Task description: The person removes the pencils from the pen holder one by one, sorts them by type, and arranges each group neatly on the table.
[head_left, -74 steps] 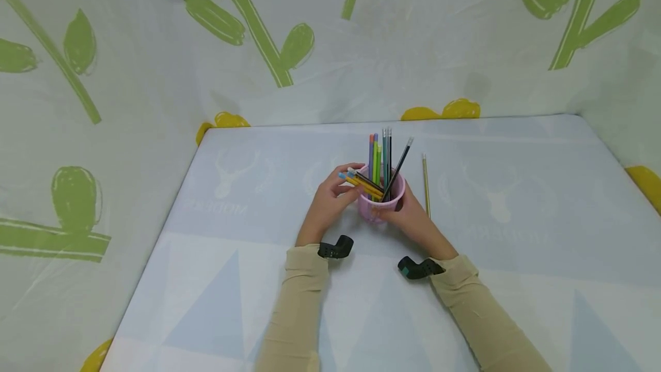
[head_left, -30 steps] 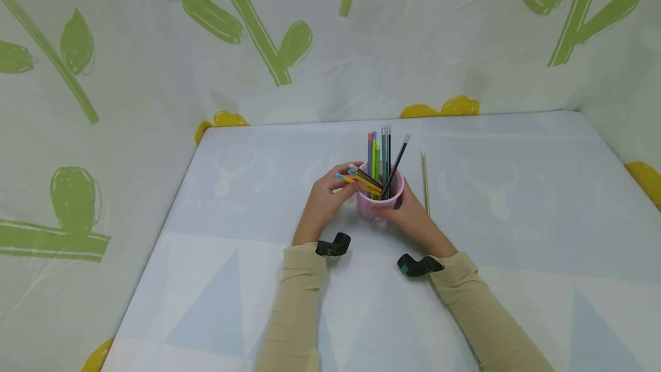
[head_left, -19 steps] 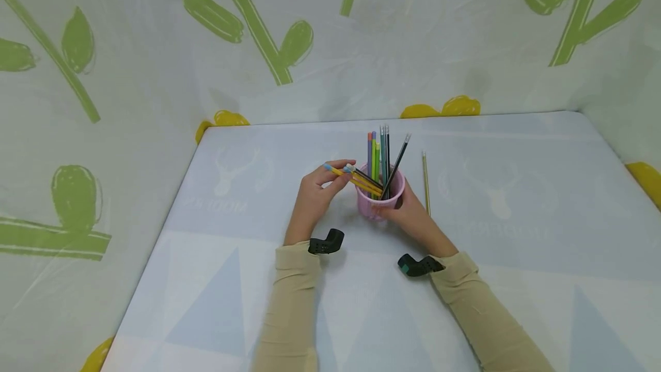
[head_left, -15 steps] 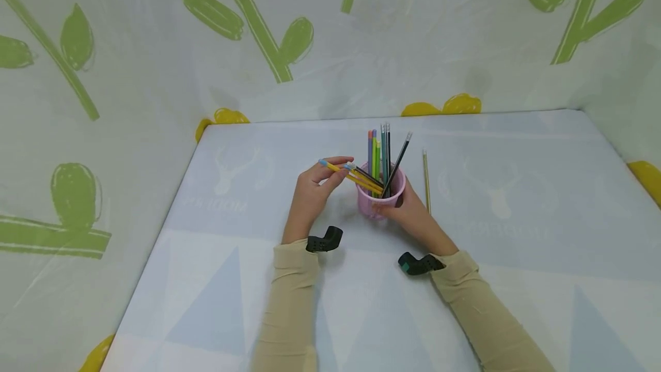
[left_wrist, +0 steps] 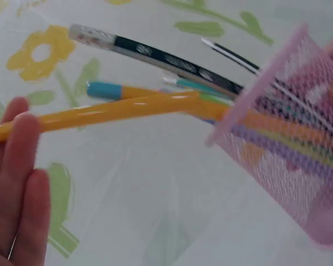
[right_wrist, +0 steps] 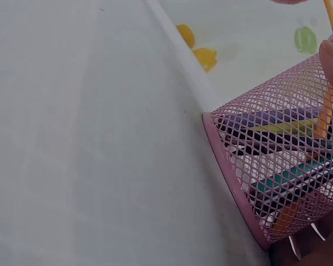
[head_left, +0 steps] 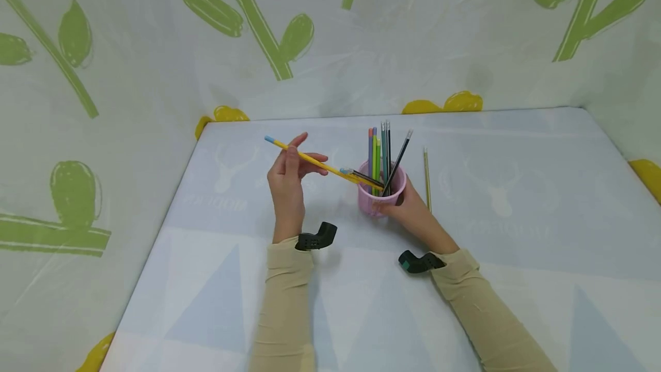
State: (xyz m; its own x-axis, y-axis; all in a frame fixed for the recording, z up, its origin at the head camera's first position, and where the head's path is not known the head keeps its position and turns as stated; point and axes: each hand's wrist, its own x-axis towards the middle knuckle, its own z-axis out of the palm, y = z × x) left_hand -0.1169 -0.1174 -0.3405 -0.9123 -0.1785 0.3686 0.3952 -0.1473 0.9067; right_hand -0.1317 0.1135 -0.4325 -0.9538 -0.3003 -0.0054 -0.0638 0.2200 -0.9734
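Observation:
My left hand point(head_left: 288, 194) pinches a yellow pencil point(head_left: 315, 162) with a blue end, held slantwise to the left of a pink mesh pencil cup point(head_left: 368, 205). In the left wrist view, the held pencil's far end overlaps another blue-ended yellow pencil point(left_wrist: 106, 91) near the cup's rim; whether it is inside the cup I cannot tell. My right hand point(head_left: 417, 218) grips the cup from its right side, thumb in front. Several purple, green, teal and black pencils stand in the cup, and a black pencil point(left_wrist: 155, 54) leans out to the left.
A gold pencil point(head_left: 427, 182) lies on the pale patterned tablecloth point(head_left: 516, 314) to the right of the cup. Behind and to the left rise white curtains point(head_left: 361, 62) printed with green leaves and yellow flowers.
My left hand has moved left, away from the cup, drawing the yellow pencil outward; its fingers are now more spread. The right hand and cup have stayed about where they were.

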